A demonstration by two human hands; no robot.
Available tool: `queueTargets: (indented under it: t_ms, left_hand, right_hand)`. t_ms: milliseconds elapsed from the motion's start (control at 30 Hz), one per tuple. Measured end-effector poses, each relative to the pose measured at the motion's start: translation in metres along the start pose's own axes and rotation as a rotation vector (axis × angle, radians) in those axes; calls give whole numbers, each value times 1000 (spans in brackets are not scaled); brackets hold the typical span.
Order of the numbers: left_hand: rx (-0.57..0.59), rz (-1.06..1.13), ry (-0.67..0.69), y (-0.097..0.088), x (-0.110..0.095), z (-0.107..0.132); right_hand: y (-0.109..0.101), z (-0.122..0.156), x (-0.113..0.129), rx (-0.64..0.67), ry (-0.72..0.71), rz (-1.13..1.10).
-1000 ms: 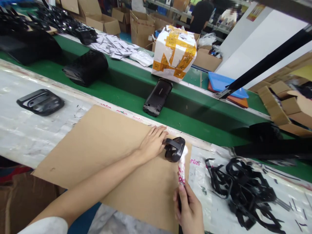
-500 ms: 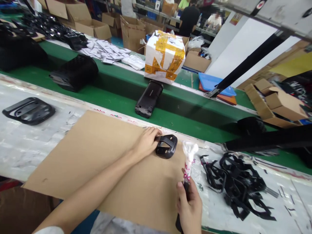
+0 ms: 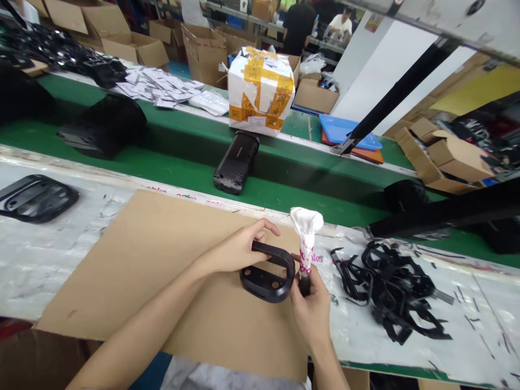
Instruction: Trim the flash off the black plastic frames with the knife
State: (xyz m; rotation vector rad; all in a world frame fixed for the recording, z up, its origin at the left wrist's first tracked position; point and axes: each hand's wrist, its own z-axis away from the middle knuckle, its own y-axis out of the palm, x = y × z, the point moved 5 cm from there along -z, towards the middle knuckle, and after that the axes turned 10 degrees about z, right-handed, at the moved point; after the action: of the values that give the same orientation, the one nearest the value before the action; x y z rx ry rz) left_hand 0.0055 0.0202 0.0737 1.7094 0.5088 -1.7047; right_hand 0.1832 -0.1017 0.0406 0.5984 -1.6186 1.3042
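The person's left hand (image 3: 239, 250) had its fingers curled round one end of the bar on a rounded black plastic frame (image 3: 264, 284), index sticking out, over the flat brown cardboard sheet (image 3: 134, 244) on the table. Right hand's (image 3: 312, 306) fingers were wrapped snugly round a black-handled tool with a white-wrapped head (image 3: 306, 222), pretty much upright. Couldn't tell from where I stood if they touched the frame too.

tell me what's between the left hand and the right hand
In the head view, the black frame is between the left hand, which holds it, and the right hand, which grips the white-wrapped tool.
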Motion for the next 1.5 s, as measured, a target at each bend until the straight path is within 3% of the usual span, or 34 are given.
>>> queueTargets:
  t_ms: [167, 267, 367, 467, 567, 633, 733, 867, 1000, 1133, 1200, 1333, 1500]
  left_hand:
    - [169, 171, -23, 2, -8, 6]
    - [207, 294, -3, -1, -7, 5]
    - [241, 373, 16, 0, -6, 4]
    - [135, 117, 203, 1, -10, 2]
    - [-86, -227, 402, 1, -8, 0]
    - [-229, -369, 458, -4, -1, -3]
    - [-407, -545, 440, -21, 15, -10]
    - [-594, -608, 360, -45, 32, -16]
    - [-596, -502, 393, -40, 38, -21]
    - [-457, -469, 498, -18, 36, -23]
    - [-427, -456, 519, -14, 37, -22]
    - [-446, -515, 458, -16, 40, -22]
    - [-477, -589, 417, -14, 41, -23]
  right_hand:
    - [-3, 0, 0, -29, 25, -94]
    - [3, 0, -9, -53, 159, -150]
    - [14, 2, -22, -5, 382, -269]
    - [27, 5, -24, 97, 560, -441]
    - [39, 8, -17, 242, 625, -518]
    - [41, 9, -15, 307, 641, -518]
    - [26, 9, -18, 248, 622, -451]
    - [-16, 16, -30, 67, 574, -284]
    - [-31, 36, -40, 191, 541, -160]
    - [-14, 49, -46, 386, 448, -68]
    - [-7, 52, -47, 416, 416, -45]
    - [-10, 56, -42, 288, 411, -40]
    - [-20, 73, -20, -59, 406, -134]
